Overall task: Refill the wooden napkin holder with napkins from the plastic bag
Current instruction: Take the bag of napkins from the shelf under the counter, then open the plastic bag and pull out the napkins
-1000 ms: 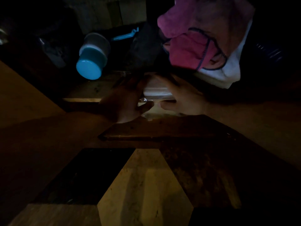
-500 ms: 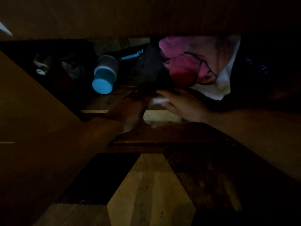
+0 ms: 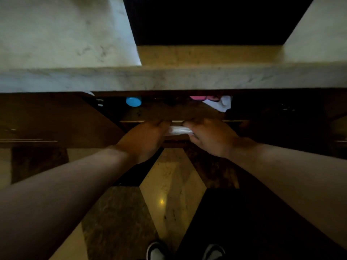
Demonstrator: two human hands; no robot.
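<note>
A pale veined marble countertop (image 3: 169, 79) spans the upper half of the frame, with a dark opening at top centre. Beneath its edge, a dim cabinet shelf holds a round blue plastic lid (image 3: 133, 101) and pink and white cloth (image 3: 216, 101). At frame centre, the left hand (image 3: 145, 136) and right hand (image 3: 210, 136) both grip a white plastic-wrapped napkin pack (image 3: 177, 130) between them. Tan and dark brown stone floor tiles (image 3: 169, 194) fill the lower frame, 2 shoes (image 3: 155, 250) at the bottom edge.
</note>
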